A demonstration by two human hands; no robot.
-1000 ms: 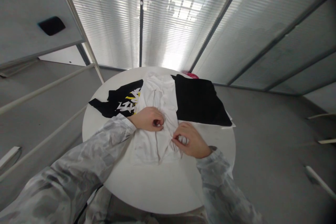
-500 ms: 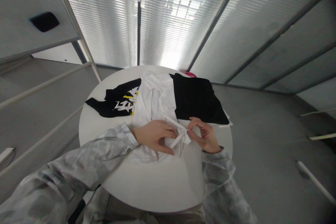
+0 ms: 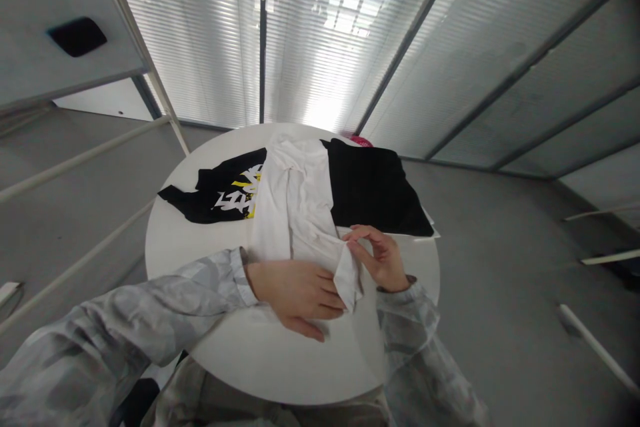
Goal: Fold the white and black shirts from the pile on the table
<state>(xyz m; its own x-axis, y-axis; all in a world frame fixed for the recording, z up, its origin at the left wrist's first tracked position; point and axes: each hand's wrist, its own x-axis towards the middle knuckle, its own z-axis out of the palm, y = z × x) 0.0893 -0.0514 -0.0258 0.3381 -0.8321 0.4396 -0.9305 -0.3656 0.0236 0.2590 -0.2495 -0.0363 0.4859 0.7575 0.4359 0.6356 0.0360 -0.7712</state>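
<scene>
A wrinkled white garment (image 3: 305, 200) lies lengthwise across a black garment, which shows on both sides of it. My left hand (image 3: 300, 297) rests flat on the near end of the white cloth, thumb apart, with its fingertips against a turned-up flap. My right hand (image 3: 377, 253) pinches the edge of that white cloth between thumb and fingers at its right corner. On the left, the black part (image 3: 225, 190) carries white and yellow lettering; on the right, the black part (image 3: 377, 187) is plain and lies flat. What the flap covers is hidden.
The round white table (image 3: 290, 370) bears the clothes. White sheet edges (image 3: 431, 227) stick out under the black cloth at the right. A pink thing (image 3: 361, 141) shows at the far rim. Ribbed translucent panels (image 3: 320, 47) stand behind; a pale metal frame (image 3: 160, 90) stands left.
My left hand has slid toward me and slightly right, its fingers now straighter. The white near end is pulled flatter, and its flap hangs lower. The right hand keeps its pinch, shifted slightly left.
</scene>
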